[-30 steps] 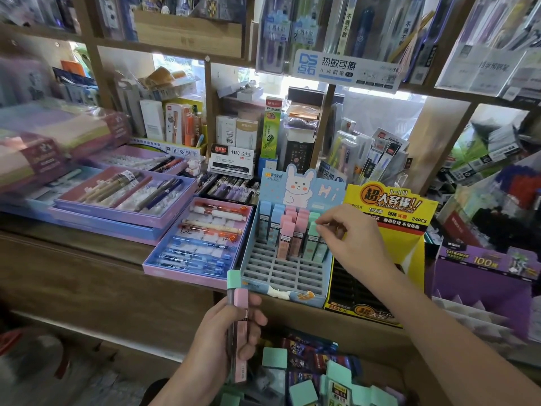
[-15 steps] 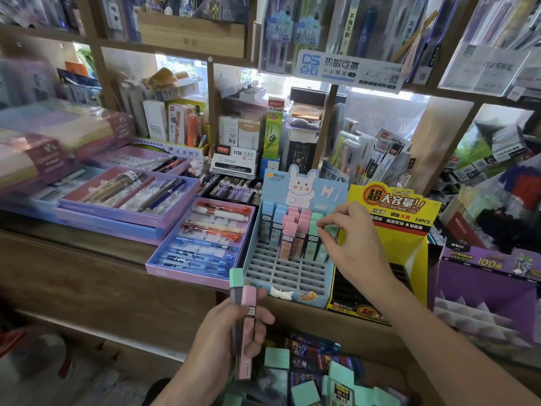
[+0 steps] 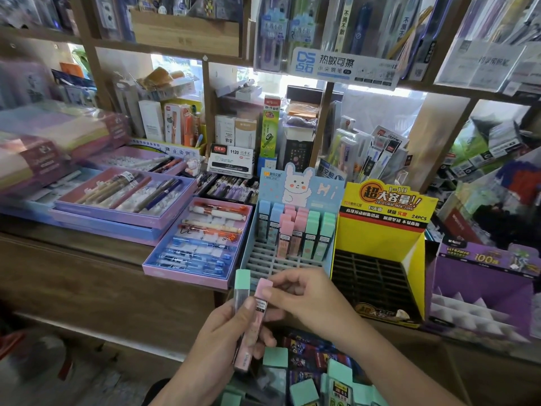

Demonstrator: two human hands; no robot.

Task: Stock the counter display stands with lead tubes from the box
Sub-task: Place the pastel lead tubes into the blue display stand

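- The long brown wooden table (image 3: 87,276) ran across in front of the person, with trays of pens on it.
- The empty yellow cardboard stand (image 3: 380,238) sat on the table, to the right and past the hands.
- The blue cardboard stand with a white rabbit on top (image 3: 295,186) sat touching the yellow one on its left side. It was straight ahead of the hands and a bit higher.
- Its back rows held upright blue, pink and mint tubes (image 3: 295,227). The grey grid of front slots (image 3: 263,260) was bare, and those holes were the closest part to the hands.
- More loose mint-capped tubes (image 3: 275,357) lay low down, under the hands. The box around them was hard to see.
- The left hand (image 3: 222,341) was curled around two tubes and held them standing up, caps on top, leaning a little to the right.
- The right hand (image 3: 307,300) was nearer to the blue stand. Its fingertips pinched the top of one of the two tubes.
- That one was the pink plastic lead tube (image 3: 259,311). I think it would go up and forward, into a bare slot in front of the pink row.
- The clear lead tube with a mint cap (image 3: 243,278) stood just beside it on the left, gripped only by the left hand.
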